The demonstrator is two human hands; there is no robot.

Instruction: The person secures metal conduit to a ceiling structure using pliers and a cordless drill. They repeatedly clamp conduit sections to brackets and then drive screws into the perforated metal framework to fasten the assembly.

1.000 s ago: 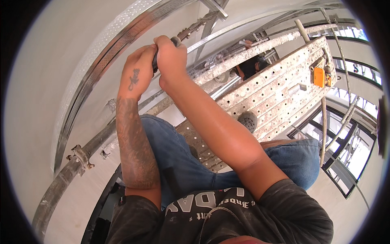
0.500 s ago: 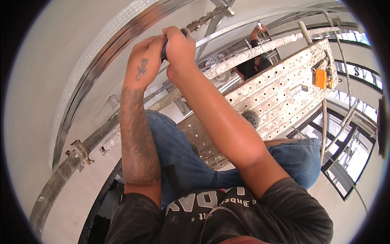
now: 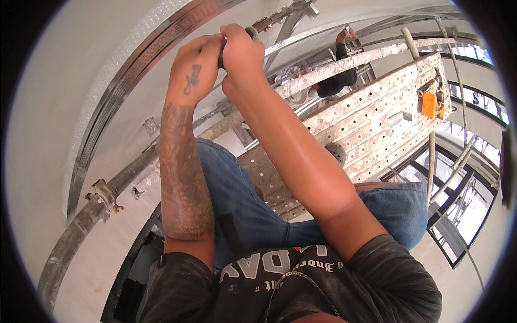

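Both of my hands are raised side by side at the upper middle of the head view. My left hand and my right hand are closed around a dark object with a rounded grey end, mostly hidden by my fingers. Just beyond them is a metal bracket or strip with small fittings. A long silver perforated metal track curves along the wall to their left, and a narrow silver rail runs behind them to the right.
I am on a perforated scaffold plank platform, with scaffold tubes and a clamp alongside. An orange item with tools lies at its right end. Another person in dark clothes works below with an arm raised. Black-framed windows are at right.
Both my hands have moved upward and slightly right, still closed around the dark object. The other person's arm has risen toward the rail above.
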